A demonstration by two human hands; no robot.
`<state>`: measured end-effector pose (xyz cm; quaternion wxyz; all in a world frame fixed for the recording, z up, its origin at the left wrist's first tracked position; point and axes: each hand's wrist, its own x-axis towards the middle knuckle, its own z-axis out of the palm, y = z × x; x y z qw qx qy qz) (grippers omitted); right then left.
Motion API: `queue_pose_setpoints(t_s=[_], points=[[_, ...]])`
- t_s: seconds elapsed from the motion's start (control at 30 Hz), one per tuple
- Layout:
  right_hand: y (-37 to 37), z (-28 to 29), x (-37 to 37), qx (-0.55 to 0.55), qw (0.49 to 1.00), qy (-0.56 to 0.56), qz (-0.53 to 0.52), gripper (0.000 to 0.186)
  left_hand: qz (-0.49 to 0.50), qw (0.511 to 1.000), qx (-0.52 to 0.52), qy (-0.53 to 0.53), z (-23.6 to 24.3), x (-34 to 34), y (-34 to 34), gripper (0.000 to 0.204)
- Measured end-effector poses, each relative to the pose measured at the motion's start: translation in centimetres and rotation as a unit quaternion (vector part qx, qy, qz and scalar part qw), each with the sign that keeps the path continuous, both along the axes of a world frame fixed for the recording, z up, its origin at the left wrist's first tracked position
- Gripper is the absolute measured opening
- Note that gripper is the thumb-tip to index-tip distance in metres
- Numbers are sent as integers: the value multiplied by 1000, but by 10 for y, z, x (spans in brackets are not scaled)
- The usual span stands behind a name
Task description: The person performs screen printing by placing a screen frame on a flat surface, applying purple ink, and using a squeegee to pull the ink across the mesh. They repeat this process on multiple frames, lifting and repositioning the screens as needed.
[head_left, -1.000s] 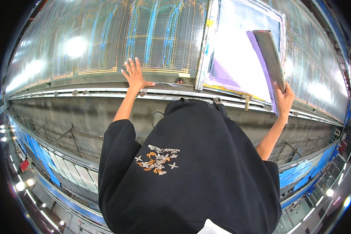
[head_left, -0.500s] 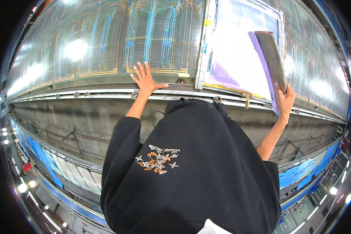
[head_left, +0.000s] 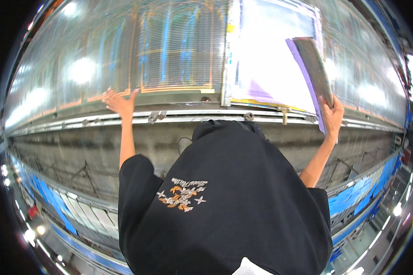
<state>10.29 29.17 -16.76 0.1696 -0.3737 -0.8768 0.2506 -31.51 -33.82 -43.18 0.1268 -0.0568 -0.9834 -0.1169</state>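
My left hand (head_left: 122,102), slightly blurred, is open with fingers spread over the near edge of a long glossy printing table (head_left: 165,55) marked with fine orange and blue lines; whether it touches the surface I cannot tell. My right hand (head_left: 331,114) grips a long squeegee (head_left: 315,68) with a grey holder and purple blade, raised at an angle over the right part of a white screen frame (head_left: 257,55). The screen lies on the table, with pale purple ink and a yellow strip along its near end.
A metal rail (head_left: 192,117) with clamps (head_left: 157,117) runs along the table's near edge, just beyond my black-clad body. Below it are a grey concrete strip (head_left: 160,142) and thin bars. Further long tables with blue panels (head_left: 55,192) lie at both lower sides; a small red shape is at far left.
My left hand has swung leftward and lower in view, fingers still spread. The table and screen appear shifted slightly left. My right hand still holds the squeegee at a similar angle.
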Motion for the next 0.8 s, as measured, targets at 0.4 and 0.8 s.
queue_pose_setpoints(t_s=[0.4,0.8], points=[[143,13,1,-38,995,80,-55,39,-63,830,519,-193,30,119,258,23],[364,-142,-6,-379,907,85,-164,61,-53,802,545,-238,-33,165,369,47]])
